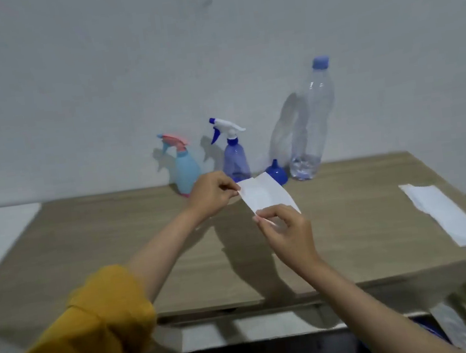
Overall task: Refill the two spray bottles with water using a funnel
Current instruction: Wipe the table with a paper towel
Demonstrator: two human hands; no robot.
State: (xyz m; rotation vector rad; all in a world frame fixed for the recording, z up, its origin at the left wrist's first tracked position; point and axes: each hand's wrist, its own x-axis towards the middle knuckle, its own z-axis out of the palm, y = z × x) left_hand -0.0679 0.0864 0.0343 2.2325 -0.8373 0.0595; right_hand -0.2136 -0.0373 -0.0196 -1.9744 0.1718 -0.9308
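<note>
Against the wall, clear water bottle point(312, 125), little water at bottom.

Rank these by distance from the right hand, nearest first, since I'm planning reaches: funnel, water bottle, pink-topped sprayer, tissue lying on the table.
From the right hand:
1. Funnel, just behind it.
2. Water bottle, back right.
3. Pink-topped sprayer, back left.
4. Tissue, far right.

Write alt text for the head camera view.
Both hands, left hand and right hand, pinch a white tissue above a wooden table. Two spray bottles, light blue and purple, a blue funnel and capped water bottle stand behind.
</note>
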